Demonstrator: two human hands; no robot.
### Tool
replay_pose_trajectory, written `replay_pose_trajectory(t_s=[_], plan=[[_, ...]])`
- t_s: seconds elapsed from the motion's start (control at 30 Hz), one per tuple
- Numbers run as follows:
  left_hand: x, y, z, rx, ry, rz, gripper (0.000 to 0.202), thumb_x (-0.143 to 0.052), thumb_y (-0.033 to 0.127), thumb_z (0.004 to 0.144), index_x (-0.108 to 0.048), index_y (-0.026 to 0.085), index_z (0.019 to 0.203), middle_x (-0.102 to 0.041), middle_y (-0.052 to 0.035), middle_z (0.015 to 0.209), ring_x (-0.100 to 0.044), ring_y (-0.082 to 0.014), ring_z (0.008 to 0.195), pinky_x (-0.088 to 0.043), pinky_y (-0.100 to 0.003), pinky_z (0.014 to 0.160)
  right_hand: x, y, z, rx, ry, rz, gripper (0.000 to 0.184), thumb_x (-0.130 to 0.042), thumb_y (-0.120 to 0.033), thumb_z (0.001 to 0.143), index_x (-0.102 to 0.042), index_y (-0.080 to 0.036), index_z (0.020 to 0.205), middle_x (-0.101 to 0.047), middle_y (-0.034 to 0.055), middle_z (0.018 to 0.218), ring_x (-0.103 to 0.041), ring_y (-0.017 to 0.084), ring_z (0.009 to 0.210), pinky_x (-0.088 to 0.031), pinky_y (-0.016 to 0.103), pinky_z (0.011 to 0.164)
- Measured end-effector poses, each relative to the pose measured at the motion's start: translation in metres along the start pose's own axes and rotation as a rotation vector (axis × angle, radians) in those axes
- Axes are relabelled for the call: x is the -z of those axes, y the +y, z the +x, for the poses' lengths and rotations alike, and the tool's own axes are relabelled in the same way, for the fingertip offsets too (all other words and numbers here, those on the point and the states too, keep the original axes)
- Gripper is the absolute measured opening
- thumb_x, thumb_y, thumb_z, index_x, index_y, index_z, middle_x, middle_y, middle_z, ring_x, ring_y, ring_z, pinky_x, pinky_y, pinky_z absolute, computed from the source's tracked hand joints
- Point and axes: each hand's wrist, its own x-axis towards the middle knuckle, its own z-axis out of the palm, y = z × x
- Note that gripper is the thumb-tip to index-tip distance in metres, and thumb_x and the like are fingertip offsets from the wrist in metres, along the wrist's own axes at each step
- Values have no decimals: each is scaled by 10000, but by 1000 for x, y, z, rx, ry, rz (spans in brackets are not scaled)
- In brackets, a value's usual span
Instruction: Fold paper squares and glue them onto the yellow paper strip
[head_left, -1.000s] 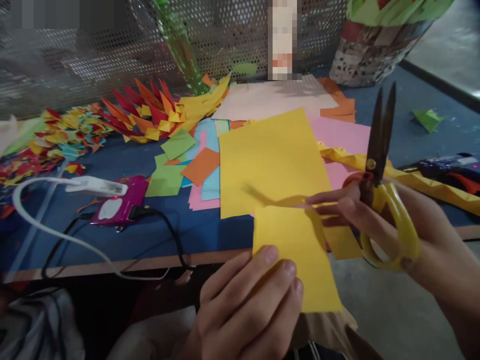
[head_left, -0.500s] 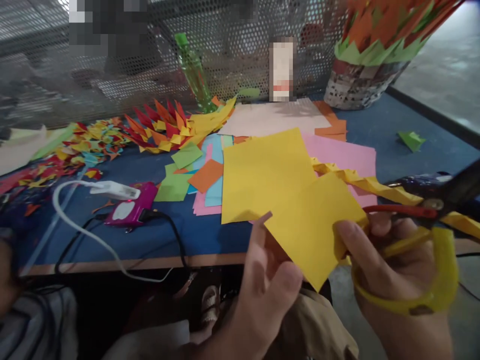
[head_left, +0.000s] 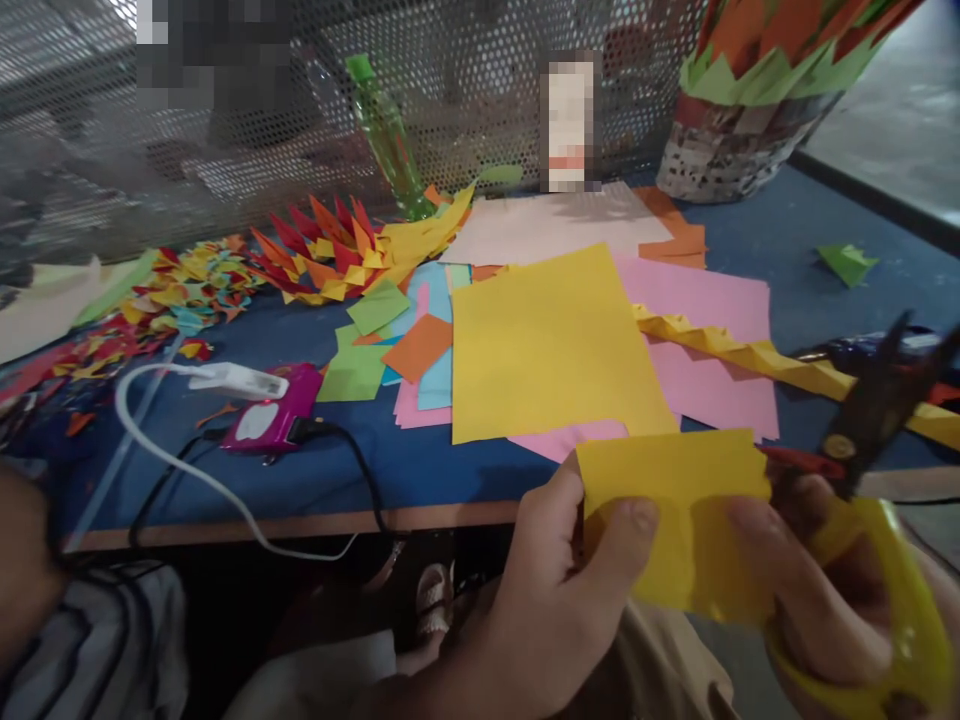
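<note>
While both hands (head_left: 574, 580) pinch paper (head_left: 686, 480), right (head_left: 829, 605) holds scissors (head_left: 841, 450).

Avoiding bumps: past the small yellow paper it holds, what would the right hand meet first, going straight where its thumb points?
Probably the large squarish yellow paper sheet on the blue tabletop; depth is unclear.

From my station I see a blue-topped desk (head_left: 465, 485) with a brown front edge (head_left: 300, 525). Behind it I make out a grey perforated panel (head_left: 472, 50); pale grey floor (head_left: 911, 130) shows at upper right. The light looks dim, with deep shadow beneath the desk.
</note>
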Motion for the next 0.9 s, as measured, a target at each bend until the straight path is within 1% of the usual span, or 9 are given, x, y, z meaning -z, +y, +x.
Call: replay_pose_trajectory(t_s=[0.1, 0.2, 0.33, 0.43, 0.5, 0.57, 0.7, 0.8, 0.9], plan=[[2, 3, -1, 43, -29, 69, 324, -639, 517, 1067, -706, 225, 1191, -681, -25, 981, -598, -131, 847, -571, -263, 858, -12, -4, 1, -165, 114, 124, 353, -861, -597, 729, -672, -319, 838, -632, 4, 714, -565, 192, 538, -455, 287, 389], [3, 2, -4, 34, 28, 172, 387, -595, 538, 1077, -694, 223, 1279, -716, -72, 1061, -660, -197, 955, -602, -311, 868, -19, -5, 1, -209, 134, 125, 388, -897, -581, 666, -679, -309, 835, -550, -2, 663, -470, 155, 496, -352, 253, 347], [5, -2, -8, 6, 98, 233, 418, -574, 526, 1088, -663, 244, 1383, -729, -104, 1191, -687, -235, 1061, -618, -322, 853, -24, -15, 1, -220, 141, 158, 419, -925, -562, 626, -731, -320, 909, -627, 8, 733, -549, 168, 560, -413, 232, 384], [8, -2, -9, 43, 72, 251, 417, -545, 520, 1101, -648, 244, 1396, -727, -107, 1219, -690, -219, 1011, -605, -288, 767, -28, -27, 1, -247, 186, 124, 426, -880, -651, 658, -753, -338, 918, -723, 22, 845, -609, 190, 614, -447, 239, 398], [9, 0, -9, 51, 45, 256, 423, -525, 512, 1110, -633, 232, 1409, -725, -110, 1208, -682, -216, 984, -594, -287, 747, -30, -32, 1, -264, 196, 129, 447, -875, -671, 651, -766, -346, 938, -751, 36, 907, -686, 246, 714, -518, 268, 446], [11, 2, -7, 50, 12, 259, 421, -510, 503, 1119, -620, 233, 1423, -722, -95, 1156, -665, -206, 952, -581, -287, 744, -30, -33, 2, -272, 196, 146, 453, -898, -649, 620, -769, -343, 928, -736, 40, 873, -707, 268, 749, -570, 290, 505], [12, 5, -5, 50, -14, 259, 401, -489, 486, 1134, -606, 249, 1436, -701, -60, 1073, -629, -182, 935, -554, -271, 753, -27, -29, 3, -259, 210, 118, 411, -908, -619, 619, -749, -344, 881, -652, 11, 719, -576, 186, 565, -507, 270, 450], [12, 7, -4, 55, -18, 254, 382, -499, 467, 1135, -604, 249, 1430, -703, -61, 1110, -624, -175, 956, -549, -266, 778, -25, -26, 4, -222, 205, 105, 396, -903, -614, 638, -748, -340, 878, -680, 17, 763, -575, 192, 578, -497, 274, 431], [14, 9, -3, 36, -14, 244, 339, -511, 478, 1131, -640, 253, 1348, -689, -31, 1012, -589, -149, 878, -530, -253, 782, -23, -25, 5, -240, 197, 96, 382, -943, -556, 595, -749, -338, 842, -593, 8, 652, -506, 169, 527, -351, 240, 338]])
